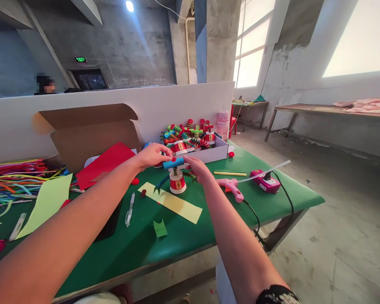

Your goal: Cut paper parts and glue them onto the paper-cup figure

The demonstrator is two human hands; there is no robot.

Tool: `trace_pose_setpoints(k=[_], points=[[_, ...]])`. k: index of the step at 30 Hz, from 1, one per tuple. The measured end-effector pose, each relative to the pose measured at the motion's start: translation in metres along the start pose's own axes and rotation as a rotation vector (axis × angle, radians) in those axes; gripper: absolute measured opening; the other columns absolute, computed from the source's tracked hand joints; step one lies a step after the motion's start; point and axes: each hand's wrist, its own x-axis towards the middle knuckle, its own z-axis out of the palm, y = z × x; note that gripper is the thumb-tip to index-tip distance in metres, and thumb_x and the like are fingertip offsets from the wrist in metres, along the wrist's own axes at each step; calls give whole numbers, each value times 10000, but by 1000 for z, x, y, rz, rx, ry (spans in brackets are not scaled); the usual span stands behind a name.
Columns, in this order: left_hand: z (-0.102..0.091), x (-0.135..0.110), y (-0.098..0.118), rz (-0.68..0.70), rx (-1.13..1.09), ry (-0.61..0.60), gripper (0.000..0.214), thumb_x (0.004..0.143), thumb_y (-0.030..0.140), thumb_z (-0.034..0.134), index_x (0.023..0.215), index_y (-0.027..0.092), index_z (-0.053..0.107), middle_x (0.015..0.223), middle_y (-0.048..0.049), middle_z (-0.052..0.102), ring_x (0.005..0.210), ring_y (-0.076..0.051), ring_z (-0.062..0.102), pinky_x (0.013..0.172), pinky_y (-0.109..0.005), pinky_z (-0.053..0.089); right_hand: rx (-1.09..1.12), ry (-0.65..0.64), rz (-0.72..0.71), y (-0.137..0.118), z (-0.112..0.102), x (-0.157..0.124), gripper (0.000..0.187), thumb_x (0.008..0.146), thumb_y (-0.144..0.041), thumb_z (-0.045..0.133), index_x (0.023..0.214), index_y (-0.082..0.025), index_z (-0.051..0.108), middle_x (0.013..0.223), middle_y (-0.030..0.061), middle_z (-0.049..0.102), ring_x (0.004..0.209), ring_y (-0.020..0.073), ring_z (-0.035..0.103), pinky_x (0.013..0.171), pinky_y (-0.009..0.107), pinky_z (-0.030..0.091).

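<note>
A paper-cup figure point(177, 184), white with a red band, stands upright on the green table. A coiled neck carries a blue tube point(178, 163) on its top, and dark coiled arms stick out at its sides. My left hand point(153, 155) pinches at a small red disc point(174, 159) against the upper side of the tube. At the tube's right end, the fingers of my right hand point(197, 168) hold it steady; the thumb is partly hidden. A yellow paper strip point(185, 209) lies beside the cup, near a dark red scrap point(143, 193).
A box point(220, 153) of similar figures stands behind. To the right lie a pink glue gun point(232, 186) and a pink power socket point(266, 181). A pen point(130, 210), a green paper piece point(160, 228), red sheets point(109, 162) and colourful pipe cleaners point(17, 181) are around. A person point(45, 84) is beyond the partition.
</note>
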Motion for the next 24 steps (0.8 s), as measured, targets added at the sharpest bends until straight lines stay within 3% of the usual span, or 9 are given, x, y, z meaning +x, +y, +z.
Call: trace_pose_setpoints(k=[5,9,15,24], points=[[0,8,-12,-47,-64,-33,293,529,436,769,649,177,706,893,-80,724,651,-162,598,551,-278,465,-73,-53,-11,-1,-1,-1,155,798,-334,624,801,-197,697,698,4,586,638,125,463,558,249,303],[7,13,-15,11,0,-72,241,553,411,746,636,188,713,830,-61,728,749,-194,616,589,-272,459,-125,-81,-50,1,-3,0,121,790,-248,603,744,-175,688,596,-12,535,625,122,457,569,249,283],[16,20,-19,46,123,-77,177,574,353,710,640,189,711,799,-46,726,783,-202,627,652,-284,462,-93,-72,-46,3,-4,0,85,757,-235,645,744,-165,690,618,-5,572,612,114,470,561,244,280],[18,28,-14,50,210,-60,144,585,332,703,637,198,721,750,-29,723,758,-198,628,649,-273,467,-78,-76,-68,-1,-5,-5,88,765,-202,622,719,-171,690,602,-17,568,612,108,487,569,237,290]])
